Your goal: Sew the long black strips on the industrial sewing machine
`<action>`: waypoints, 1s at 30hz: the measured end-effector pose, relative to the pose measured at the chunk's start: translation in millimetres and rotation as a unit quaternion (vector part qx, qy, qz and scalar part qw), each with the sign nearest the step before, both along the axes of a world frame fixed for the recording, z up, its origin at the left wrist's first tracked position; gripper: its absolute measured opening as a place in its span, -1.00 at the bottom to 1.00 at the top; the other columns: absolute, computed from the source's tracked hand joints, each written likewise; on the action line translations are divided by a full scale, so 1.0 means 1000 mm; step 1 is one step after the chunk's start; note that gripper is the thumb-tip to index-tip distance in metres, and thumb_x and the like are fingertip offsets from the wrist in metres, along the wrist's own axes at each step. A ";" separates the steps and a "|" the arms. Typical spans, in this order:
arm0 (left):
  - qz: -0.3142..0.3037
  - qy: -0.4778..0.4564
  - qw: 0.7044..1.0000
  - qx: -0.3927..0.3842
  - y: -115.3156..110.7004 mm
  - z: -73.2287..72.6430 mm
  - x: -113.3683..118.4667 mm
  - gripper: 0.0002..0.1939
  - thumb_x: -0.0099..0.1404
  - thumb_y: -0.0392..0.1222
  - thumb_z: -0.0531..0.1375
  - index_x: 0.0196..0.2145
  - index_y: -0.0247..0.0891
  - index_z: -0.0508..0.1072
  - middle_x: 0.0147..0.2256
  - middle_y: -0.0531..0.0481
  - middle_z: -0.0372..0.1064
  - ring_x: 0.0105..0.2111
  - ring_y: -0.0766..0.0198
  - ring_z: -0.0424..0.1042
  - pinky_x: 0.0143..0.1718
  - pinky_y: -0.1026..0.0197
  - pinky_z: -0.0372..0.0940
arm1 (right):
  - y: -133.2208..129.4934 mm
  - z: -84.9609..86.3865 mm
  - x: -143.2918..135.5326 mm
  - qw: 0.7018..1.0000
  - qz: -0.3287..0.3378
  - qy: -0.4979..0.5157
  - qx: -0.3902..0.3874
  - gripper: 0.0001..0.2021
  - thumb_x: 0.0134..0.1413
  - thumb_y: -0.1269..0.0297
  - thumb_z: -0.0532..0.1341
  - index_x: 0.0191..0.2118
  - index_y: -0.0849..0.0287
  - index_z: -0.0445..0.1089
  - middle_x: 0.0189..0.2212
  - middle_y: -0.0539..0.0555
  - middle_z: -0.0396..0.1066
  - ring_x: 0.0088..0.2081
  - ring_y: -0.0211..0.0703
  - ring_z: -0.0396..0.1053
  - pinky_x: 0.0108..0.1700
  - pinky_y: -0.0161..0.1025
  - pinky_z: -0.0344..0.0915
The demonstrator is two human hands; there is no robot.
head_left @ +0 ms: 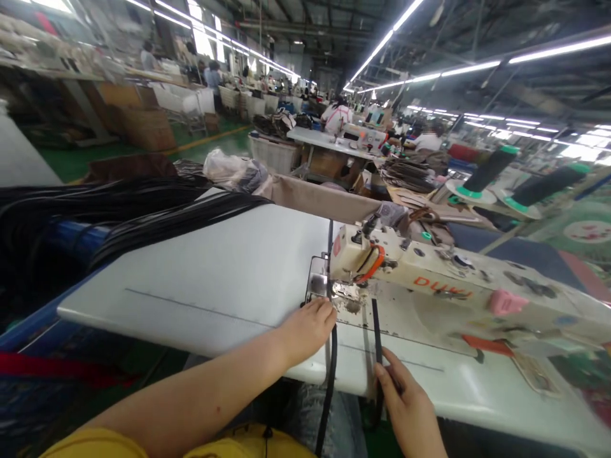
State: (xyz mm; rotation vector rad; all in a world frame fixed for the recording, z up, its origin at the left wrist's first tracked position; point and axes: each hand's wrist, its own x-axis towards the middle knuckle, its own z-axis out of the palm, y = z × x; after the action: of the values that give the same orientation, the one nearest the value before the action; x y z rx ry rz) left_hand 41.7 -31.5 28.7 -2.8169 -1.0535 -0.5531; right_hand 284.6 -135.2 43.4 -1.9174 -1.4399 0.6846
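An industrial sewing machine [405, 273] stands on the pale table, its head over a metal needle plate. A long narrow black strap [333, 356] runs from behind the needle area, past the plate and down over the table's front edge. My left hand [310, 327] rests at the plate, its curled fingertips closed on this strap just in front of the needle area. In my right hand [405, 397], thumb and fingers pinch a second length of black strap [376, 324], whose end points toward the machine. Whether the two lengths join below the edge is hidden.
A thick bundle of black straps [181, 222] lies across the table's left side. Thread cones [489, 172] stand at the right. Behind the table is a beige fabric-lined bin [319, 198]. Other people and sewing stations are farther back.
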 end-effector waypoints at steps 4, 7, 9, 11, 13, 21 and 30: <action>0.003 -0.006 1.000 0.020 0.000 -0.003 0.001 -0.67 0.45 -0.37 0.04 0.11 -0.50 0.38 0.06 -0.34 0.41 0.14 0.02 0.40 0.28 0.04 0.22 | 0.020 0.005 -0.006 0.999 -0.030 0.035 -0.026 -0.18 -0.06 -0.37 0.21 0.12 0.23 0.51 -0.53 0.04 0.51 -0.52 -0.06 0.43 -0.43 -0.21 0.38; -0.001 -0.009 1.000 0.029 0.001 -0.005 0.001 -0.68 0.45 -0.35 0.04 0.10 -0.47 0.40 0.06 -0.33 0.41 0.14 0.05 0.40 0.29 0.05 0.19 | 0.031 0.006 -0.011 0.994 -0.067 0.073 -0.042 -0.06 -0.18 -0.40 0.23 0.15 0.32 0.46 -0.57 0.01 0.46 -0.54 -0.07 0.37 -0.50 -0.19 0.30; 0.002 -0.011 0.999 0.033 0.001 -0.005 0.002 -0.69 0.46 -0.33 0.04 0.09 -0.44 0.40 0.06 -0.30 0.42 0.13 0.06 0.41 0.29 0.05 0.20 | 0.034 0.007 -0.015 0.991 -0.085 0.094 -0.047 -0.07 -0.23 -0.38 0.25 0.11 0.34 0.48 -0.58 0.00 0.45 -0.53 -0.07 0.36 -0.52 -0.20 0.26; 0.006 -0.015 0.999 0.036 0.001 -0.004 0.002 -0.69 0.47 -0.30 0.04 0.09 -0.42 0.40 0.06 -0.28 0.42 0.12 0.07 0.41 0.28 0.06 0.21 | 0.036 0.009 -0.018 0.988 -0.101 0.106 -0.047 -0.14 -0.22 -0.33 0.27 0.06 0.32 0.51 -0.57 -0.01 0.44 -0.51 -0.10 0.36 -0.50 -0.21 0.24; 0.005 -0.017 0.999 0.034 0.001 -0.003 0.002 -0.69 0.47 -0.29 0.05 0.09 -0.41 0.40 0.05 -0.28 0.41 0.12 0.07 0.41 0.29 0.06 0.21 | 0.036 0.011 -0.020 0.985 -0.118 0.117 -0.041 -0.20 -0.23 -0.28 0.31 0.00 0.33 0.51 -0.56 -0.01 0.45 -0.49 -0.12 0.36 -0.49 -0.23 0.22; 0.001 -0.023 0.999 0.035 0.002 -0.008 0.004 -0.71 0.43 -0.32 0.08 0.04 -0.42 0.44 0.03 -0.29 0.44 0.11 0.06 0.41 0.31 0.05 0.18 | 0.032 0.013 -0.020 0.981 -0.124 0.145 -0.027 -0.33 -0.17 -0.19 0.36 -0.04 0.24 0.52 -0.60 -0.05 0.42 -0.60 -0.24 0.20 -0.52 -0.26 0.15; 0.004 -0.027 0.999 0.038 0.002 -0.006 0.003 -0.71 0.45 -0.31 0.10 0.07 -0.43 0.42 0.04 -0.26 0.43 0.07 0.08 0.44 0.25 0.10 0.24 | 0.036 -0.006 -0.008 0.984 -0.107 0.141 -0.001 -0.34 -0.17 -0.21 0.33 -0.08 0.27 0.53 -0.61 -0.03 0.41 -0.61 -0.22 0.18 -0.53 -0.23 0.15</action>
State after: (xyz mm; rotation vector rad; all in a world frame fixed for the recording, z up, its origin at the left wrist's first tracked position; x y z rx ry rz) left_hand 44.3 -29.3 22.5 -2.7458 -1.0305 -0.6580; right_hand 276.3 -98.8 37.3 -1.8550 -1.0437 0.8167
